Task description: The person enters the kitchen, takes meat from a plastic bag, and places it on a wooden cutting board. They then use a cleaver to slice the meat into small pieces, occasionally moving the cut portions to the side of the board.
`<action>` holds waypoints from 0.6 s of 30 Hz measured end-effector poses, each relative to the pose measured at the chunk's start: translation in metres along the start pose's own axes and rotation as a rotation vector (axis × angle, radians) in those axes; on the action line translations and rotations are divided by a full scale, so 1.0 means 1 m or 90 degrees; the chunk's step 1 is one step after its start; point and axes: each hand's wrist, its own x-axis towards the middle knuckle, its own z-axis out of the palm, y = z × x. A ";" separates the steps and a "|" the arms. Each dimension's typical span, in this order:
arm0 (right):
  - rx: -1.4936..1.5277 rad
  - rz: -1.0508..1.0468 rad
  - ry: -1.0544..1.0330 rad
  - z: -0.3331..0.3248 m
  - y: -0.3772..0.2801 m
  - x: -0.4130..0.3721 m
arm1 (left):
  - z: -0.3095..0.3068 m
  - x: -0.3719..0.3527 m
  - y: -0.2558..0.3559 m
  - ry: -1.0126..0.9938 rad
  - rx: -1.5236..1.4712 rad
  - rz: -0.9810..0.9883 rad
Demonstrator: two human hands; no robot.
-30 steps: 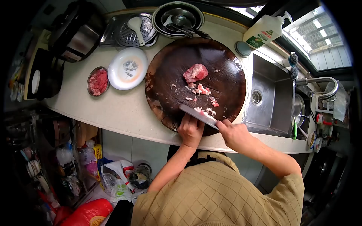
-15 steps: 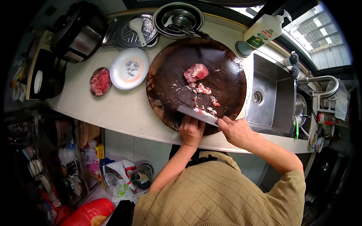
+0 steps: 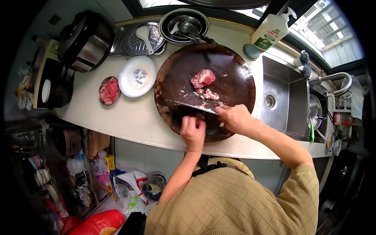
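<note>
A round dark wooden chopping board (image 3: pixel 231 66) lies on the counter. A chunk of raw pink meat (image 3: pixel 203 78) sits near its middle, with small cut pieces (image 3: pixel 206 94) just below it. My right hand (image 3: pixel 234 118) grips the handle of a cleaver (image 3: pixel 192 107), whose blade lies edge-on across the board beside the cut pieces. My left hand (image 3: pixel 192 131) is curled on the board's near part, just under the blade; whether it holds meat I cannot tell.
A small metal bowl of minced meat (image 3: pixel 109 90) and a white flowered plate (image 3: pixel 137 76) stand left of the board. A steel sink (image 3: pixel 282 98) is at right, a soap bottle (image 3: pixel 270 30) behind. Pans (image 3: pixel 184 24) and a rice cooker (image 3: pixel 84 41) stand at the back.
The cleaver has gone from lying flat at the board's near edge to standing edge-on further up, against the cut pieces. Both hands shifted up the board with it.
</note>
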 end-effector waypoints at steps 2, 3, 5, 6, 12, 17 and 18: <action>-0.104 -0.002 0.051 -0.007 0.006 -0.015 | -0.009 0.017 -0.002 0.011 -0.010 -0.016; -0.113 0.015 0.036 -0.007 0.009 -0.020 | -0.012 0.021 -0.005 -0.014 -0.039 -0.002; -0.158 -0.021 0.107 -0.008 0.009 -0.033 | -0.016 0.025 -0.016 -0.066 -0.165 -0.095; -0.180 -0.037 0.141 -0.008 0.010 -0.041 | -0.020 0.026 -0.023 -0.094 -0.261 -0.204; -0.306 -0.107 0.270 0.008 0.024 -0.065 | -0.060 0.057 0.045 -0.346 -0.271 0.105; -0.317 -0.134 0.385 0.012 0.024 -0.063 | -0.013 0.032 0.080 -0.572 -0.273 0.176; -0.322 -0.146 0.404 0.012 0.026 -0.063 | -0.007 0.033 0.077 -0.568 -0.255 0.184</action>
